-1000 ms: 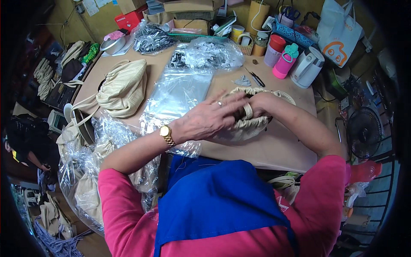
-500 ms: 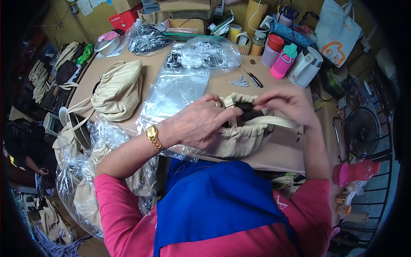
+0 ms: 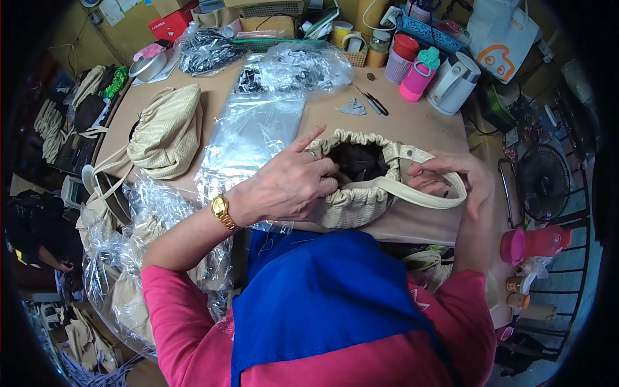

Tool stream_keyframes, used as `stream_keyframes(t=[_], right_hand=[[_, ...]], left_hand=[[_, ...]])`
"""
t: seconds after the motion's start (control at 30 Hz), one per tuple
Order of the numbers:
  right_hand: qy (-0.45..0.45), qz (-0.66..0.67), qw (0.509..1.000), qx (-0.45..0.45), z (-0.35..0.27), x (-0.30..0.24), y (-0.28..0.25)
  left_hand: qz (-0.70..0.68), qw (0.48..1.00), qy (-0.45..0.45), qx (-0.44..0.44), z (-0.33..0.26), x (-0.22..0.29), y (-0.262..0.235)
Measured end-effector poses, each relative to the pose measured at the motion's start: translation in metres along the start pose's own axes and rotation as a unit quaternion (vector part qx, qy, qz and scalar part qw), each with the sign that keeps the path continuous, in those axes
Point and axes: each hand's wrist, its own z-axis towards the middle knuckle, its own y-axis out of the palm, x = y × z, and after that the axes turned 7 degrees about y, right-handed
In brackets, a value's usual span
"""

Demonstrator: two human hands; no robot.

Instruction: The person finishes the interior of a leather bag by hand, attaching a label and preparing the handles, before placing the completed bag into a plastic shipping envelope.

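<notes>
A cream drawstring handbag [image 3: 361,209] with a gathered rim and dark lining stands at the table's near edge, its mouth facing up. My left hand [image 3: 290,184] grips the left side of the rim, fingers curled over it and one finger pointing outward. The bag's cream strap [image 3: 422,198] loops out to the right. By that loop is my right hand [image 3: 467,177], with bent fingers showing through it and the thumb apart below; no firm hold on the strap shows. A second cream handbag [image 3: 169,132] rests on the table at the left.
Clear plastic sleeves [image 3: 258,126] lie mid-table, beside a plastic bag of small pieces [image 3: 303,68]. Black pen-like tools [image 3: 374,103] lie farther right. A pink bottle [image 3: 416,80] and a white kettle [image 3: 454,84] stand at the back right. Plastic-wrapped bags [image 3: 132,277] crowd the lower left.
My right hand has moved from the bag's rim down and right to the strap. The bag's mouth is wider and faces up more, and its strap now loops out. My left hand stays on the rim.
</notes>
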Motion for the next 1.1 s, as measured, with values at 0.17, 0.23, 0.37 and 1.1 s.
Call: stream_keyframes(t=[0.17,0.23,0.37,1.1], right_hand=[[0.023,-0.504,0.846,0.174,0.059,-0.046,0.045],[-0.028,-0.551,0.82,0.154,0.092,-0.053,0.058],[0.258,-0.445,0.857,0.037,0.142,-0.022,0.043],[0.353,-0.674,0.645,-0.067,0.148,0.03,0.039]], left_hand=[[0.025,0.999,0.002,-0.04,0.003,0.006,0.0],[0.04,0.998,-0.006,-0.049,0.005,0.012,-0.003],[0.058,0.997,0.025,0.033,0.013,0.009,0.0],[0.064,0.996,0.011,-0.059,0.01,0.017,0.001]])
